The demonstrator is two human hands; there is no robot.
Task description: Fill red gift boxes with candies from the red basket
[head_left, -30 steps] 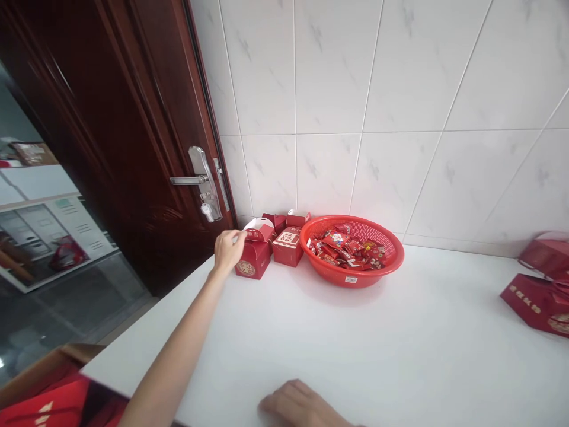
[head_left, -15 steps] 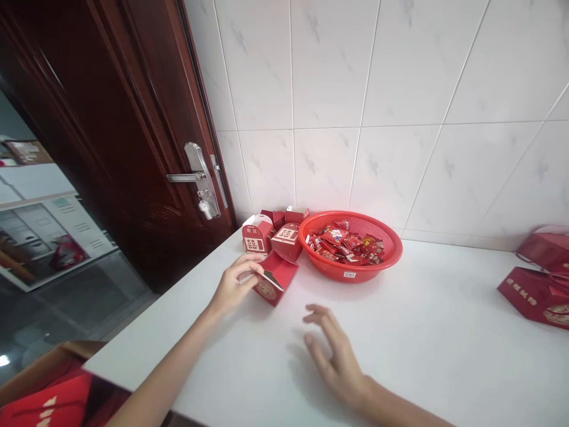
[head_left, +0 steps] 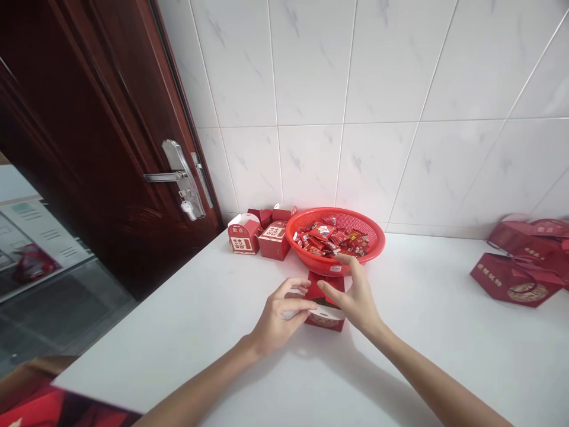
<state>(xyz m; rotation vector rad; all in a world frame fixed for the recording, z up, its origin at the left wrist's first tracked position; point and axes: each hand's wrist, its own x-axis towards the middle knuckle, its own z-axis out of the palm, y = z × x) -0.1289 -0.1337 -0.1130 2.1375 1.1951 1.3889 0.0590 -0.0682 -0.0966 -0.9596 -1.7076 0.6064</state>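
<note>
A small red cardboard gift box [head_left: 326, 323] stands on the white table, its top flaps raised. My left hand [head_left: 282, 311] pinches the white-backed front flap between thumb and fingers. Over the box's right side is my right hand [head_left: 358, 299], open, with thumb and fingers spread and nothing visible between them. Its fingertips overlap the near rim of a red plastic basket [head_left: 306, 258]; whether they touch it I cannot tell. Inside the basket lie many small red-wrapped candies [head_left: 331, 234]. Part of the box is hidden behind both hands.
Several red boxes [head_left: 274, 240] stand left of the basket by the tiled wall [head_left: 306, 166]. More dark-red boxes with handles [head_left: 511, 281] sit at the right. A brown door [head_left: 102, 118] is at the left; below the table edge a carton holds red packaging [head_left: 33, 406].
My left hand has brought the box rightward, in front of the basket. My right hand has moved forward and up to the box and the basket's rim. The view has shifted slightly right.
</note>
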